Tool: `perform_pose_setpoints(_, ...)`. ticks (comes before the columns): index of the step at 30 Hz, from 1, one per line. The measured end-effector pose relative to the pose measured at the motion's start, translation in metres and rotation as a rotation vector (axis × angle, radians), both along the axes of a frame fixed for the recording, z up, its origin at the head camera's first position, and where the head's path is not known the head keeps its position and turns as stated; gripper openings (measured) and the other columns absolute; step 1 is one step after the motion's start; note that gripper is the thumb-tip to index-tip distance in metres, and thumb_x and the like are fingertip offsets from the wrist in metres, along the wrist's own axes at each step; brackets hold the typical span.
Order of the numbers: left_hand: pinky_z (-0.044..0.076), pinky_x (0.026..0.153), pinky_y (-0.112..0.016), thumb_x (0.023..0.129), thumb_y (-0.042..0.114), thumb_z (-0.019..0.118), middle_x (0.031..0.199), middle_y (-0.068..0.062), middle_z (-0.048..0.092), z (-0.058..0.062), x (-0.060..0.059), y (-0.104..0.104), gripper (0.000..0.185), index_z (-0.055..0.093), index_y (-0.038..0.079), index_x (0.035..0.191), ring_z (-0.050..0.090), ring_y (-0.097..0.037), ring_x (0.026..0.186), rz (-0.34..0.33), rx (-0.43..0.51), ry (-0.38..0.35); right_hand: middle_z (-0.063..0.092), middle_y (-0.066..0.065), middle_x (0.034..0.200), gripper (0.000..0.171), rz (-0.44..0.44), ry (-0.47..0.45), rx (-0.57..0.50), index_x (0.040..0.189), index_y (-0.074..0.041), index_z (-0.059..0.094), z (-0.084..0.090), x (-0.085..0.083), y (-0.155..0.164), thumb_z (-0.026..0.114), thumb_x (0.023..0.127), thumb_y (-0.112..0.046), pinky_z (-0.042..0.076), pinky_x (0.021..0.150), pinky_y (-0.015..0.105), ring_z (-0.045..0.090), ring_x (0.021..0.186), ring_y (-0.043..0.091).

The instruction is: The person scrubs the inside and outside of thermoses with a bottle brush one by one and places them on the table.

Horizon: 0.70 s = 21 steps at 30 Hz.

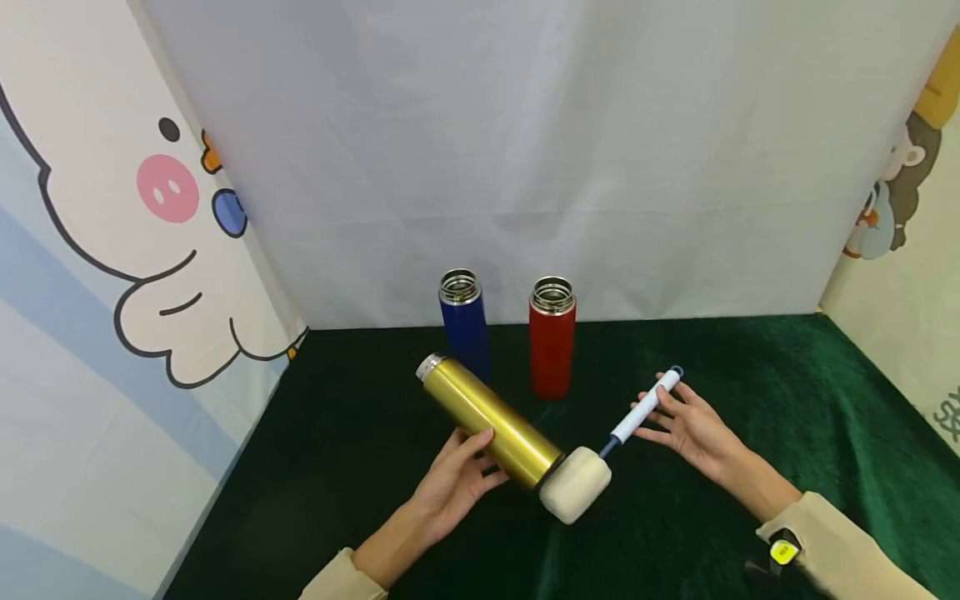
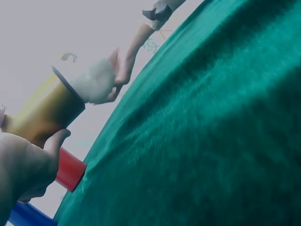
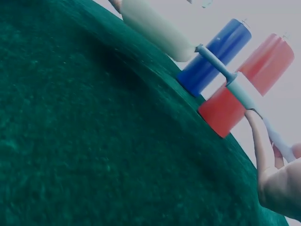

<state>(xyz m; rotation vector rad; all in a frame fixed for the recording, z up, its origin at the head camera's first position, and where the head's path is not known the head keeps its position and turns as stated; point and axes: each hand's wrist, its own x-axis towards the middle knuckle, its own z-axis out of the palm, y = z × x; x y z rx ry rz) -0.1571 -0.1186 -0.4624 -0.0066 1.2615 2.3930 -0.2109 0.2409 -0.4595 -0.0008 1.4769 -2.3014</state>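
Left hand: the left hand [image 1: 457,483] grips a gold flask [image 1: 491,421], tilted above the green worktop [image 1: 750,400].
Right hand: the right hand [image 1: 690,425] holds a sponge bottle brush [image 1: 600,454] by its handle, sponge head at the flask's base.
Behind: blue flask [image 1: 463,325] and red flask [image 1: 552,337], upright, lids off.

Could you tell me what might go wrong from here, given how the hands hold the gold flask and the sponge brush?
The left hand grips the gold flask tilted off the cloth; it might slip. The right hand holds the sponge brush only at its handle end, so the sponge head could wobble. The open blue flask and red flask stand close behind and could be knocked over.
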Motion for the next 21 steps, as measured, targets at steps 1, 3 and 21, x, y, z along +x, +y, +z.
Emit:
perform_pose_setpoints(1,0.051,0.101,-0.04,0.105,0.019,0.053,0.132,-0.002,0.053,0.0,-0.001,0.002,0.044,0.029,0.021,0.142,0.058,-0.019,0.12,-0.004,0.003,0.009,0.057,0.0,0.123,0.069,0.01,0.003,0.008,0.16,-0.018,-0.001,0.0,0.0,-0.002,0.045,0.11,-0.027,0.059,0.097,0.039,0.066,0.113,0.01)
perform_pose_setpoints(3,0.051,0.101,-0.04,0.105,0.018,0.053,0.132,-0.002,0.053,0.001,-0.002,0.004,0.044,0.029,0.022,0.143,0.058,-0.018,0.12,-0.007,0.0,0.024,0.057,0.001,0.123,0.06,0.028,0.006,0.01,0.157,-0.02,0.008,0.002,0.001,-0.007,0.045,0.11,-0.027,0.059,0.098,0.04,0.067,0.114,0.012)
perform_pose_setpoints(21,0.046,0.111,-0.052,0.099,0.011,0.06,0.14,-0.002,0.052,-0.003,-0.009,-0.035,0.065,0.028,0.023,0.153,0.061,-0.019,0.125,0.069,-0.162,0.068,0.069,0.003,0.115,0.037,-0.035,-0.214,-0.403,0.143,-0.027,0.027,-0.005,0.004,0.023,0.043,0.11,-0.019,0.056,0.102,0.038,0.069,0.11,0.016)
